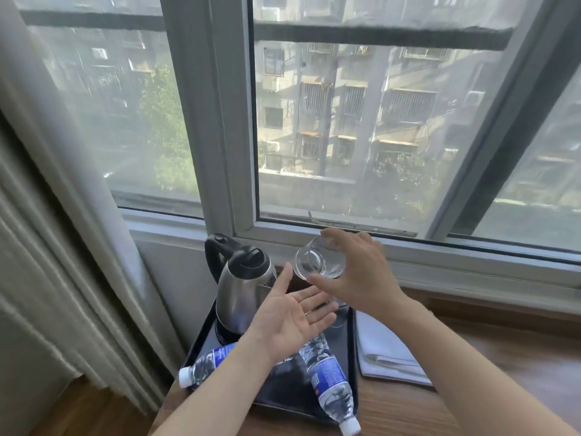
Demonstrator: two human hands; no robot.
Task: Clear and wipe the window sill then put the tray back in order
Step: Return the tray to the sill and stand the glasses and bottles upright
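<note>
Here, right hand fingers clasp a glass above the wooden sill; left hand fingers spread.

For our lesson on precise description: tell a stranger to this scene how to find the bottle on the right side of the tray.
Start at the window and drop to the black tray on the wooden sill below it, where a steel kettle stands at the far end. Two water bottles lie on the near end. The one meant lies nearer the folded white cloth, its white cap poking over the tray's near edge; the other bottle points its cap left.
</note>
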